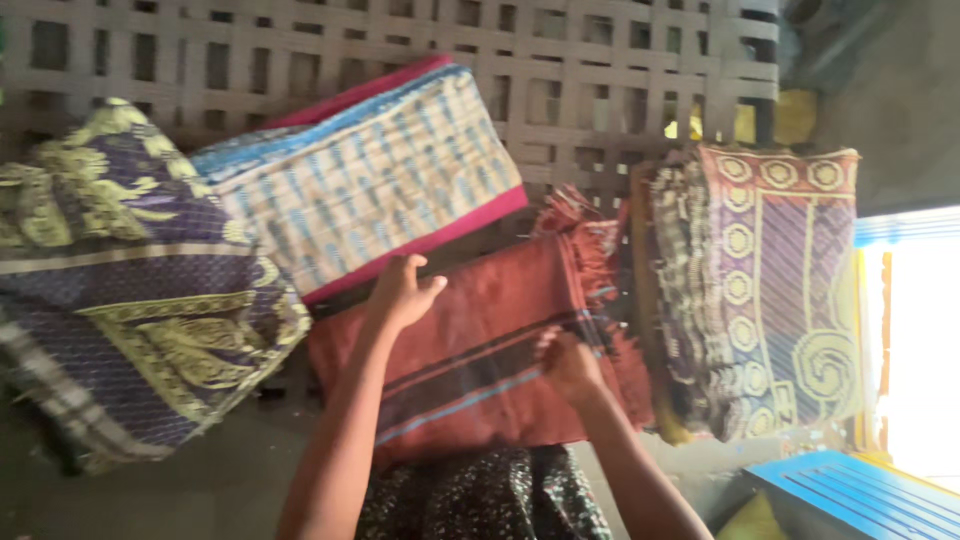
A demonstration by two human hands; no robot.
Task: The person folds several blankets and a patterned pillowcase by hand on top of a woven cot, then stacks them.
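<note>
A folded rust-red cloth (pixel 500 330) with dark and blue stripes and a fringed edge lies in the middle, in front of me. My left hand (pixel 402 292) rests on its upper left edge, fingers curled over it. Gripping the cloth's right part near the fringe is my right hand (pixel 568 368). Above it lies a folded cream-and-blue patterned cloth (pixel 375 175) with a pink border.
A purple cloth with yellow-green motifs (pixel 130 280) lies at the left. A folded cloth with spiral patterns (pixel 770 290) sits at the right. Behind them runs a woven lattice wall (pixel 580 70). A blue slatted surface (pixel 860 495) is at the bottom right.
</note>
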